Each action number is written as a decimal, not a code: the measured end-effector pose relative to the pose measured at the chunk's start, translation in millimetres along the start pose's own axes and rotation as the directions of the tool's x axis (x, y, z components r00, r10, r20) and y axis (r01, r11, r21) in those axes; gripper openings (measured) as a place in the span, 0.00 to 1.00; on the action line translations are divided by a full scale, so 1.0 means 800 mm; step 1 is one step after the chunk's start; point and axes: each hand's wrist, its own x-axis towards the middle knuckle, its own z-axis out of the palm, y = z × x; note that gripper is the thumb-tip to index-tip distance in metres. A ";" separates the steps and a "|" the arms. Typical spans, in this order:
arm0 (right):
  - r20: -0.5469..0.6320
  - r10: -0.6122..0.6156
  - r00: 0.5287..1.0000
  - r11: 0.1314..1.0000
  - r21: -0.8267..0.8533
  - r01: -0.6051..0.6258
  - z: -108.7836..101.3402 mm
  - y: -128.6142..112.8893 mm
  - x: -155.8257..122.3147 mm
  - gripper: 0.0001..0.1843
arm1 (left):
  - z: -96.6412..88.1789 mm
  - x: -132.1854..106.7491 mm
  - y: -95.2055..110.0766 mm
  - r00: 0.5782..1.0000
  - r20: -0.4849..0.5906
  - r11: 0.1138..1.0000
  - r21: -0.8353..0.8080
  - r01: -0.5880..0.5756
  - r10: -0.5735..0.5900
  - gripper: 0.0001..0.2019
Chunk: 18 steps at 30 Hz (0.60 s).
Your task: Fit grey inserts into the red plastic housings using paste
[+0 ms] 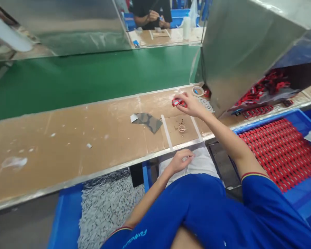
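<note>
My right hand (188,103) is raised over the worktable's far edge, its fingers closed on small red plastic parts with grey faces (179,102). How many it holds I cannot tell. My left hand (180,160) rests by the table's near edge, over the white cloth (200,160) on my lap. Its fingers are loosely bent, thumb apart, and nothing shows in them. Between the hands, on the cardboard-covered tabletop (113,138), a small round dish (181,128) is surrounded by tiny dark bits. Left of it lies a camouflage-patterned scrap (147,121).
A green conveyor belt (106,72) runs behind the table. At right, a blue crate (299,117) holds rows of red parts (282,152), below a large metal bin (243,45). Grey pieces (106,211) fill a bin at lower left. A tape roll (198,91) lies near my right hand. Another person (152,15) works opposite.
</note>
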 end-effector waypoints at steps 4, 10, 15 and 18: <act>0.329 0.073 0.941 0.981 -0.193 -0.009 0.069 0.014 0.087 0.24 | -0.001 -0.061 0.008 0.988 -0.061 0.986 -0.102 0.132 -0.139 0.17; 0.414 0.045 0.909 0.972 -0.229 0.056 0.112 0.020 0.116 0.23 | 0.003 -0.108 0.007 0.925 -0.195 0.941 -0.154 0.301 -0.327 0.17; 0.220 -0.036 0.975 0.996 -0.076 0.054 0.100 0.019 0.129 0.10 | 0.007 -0.103 0.012 0.932 -0.210 0.954 -0.100 0.281 -0.297 0.17; 0.041 -0.055 0.998 0.968 0.247 0.043 0.071 0.006 0.101 0.09 | 0.011 -0.101 0.024 0.933 -0.225 0.960 -0.080 0.268 -0.280 0.16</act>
